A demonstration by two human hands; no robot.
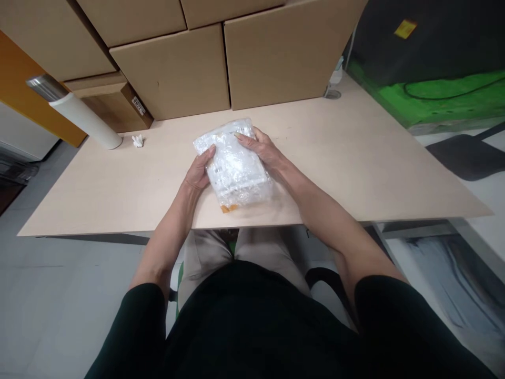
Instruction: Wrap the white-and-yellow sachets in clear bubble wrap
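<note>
Here's your bubble-wrapped packet (pixel 239 171), wrapping on!
Your left hand (pixel 198 169) and right hand (pixel 268 150) grip its sides, thumbs on top; whether it's sealed, I can't tell.

Glare and creased clear wrap are obscuring the small print on the package (pixel 240 167). Most fingers of the left hand (pixel 200 168) and right hand (pixel 267 151) are hiding behind it. Beyond the package, the upper cartons (pixel 132 20) are running out past the top edge. To its left, a box label (pixel 138 106) is showing too small to read.
</note>
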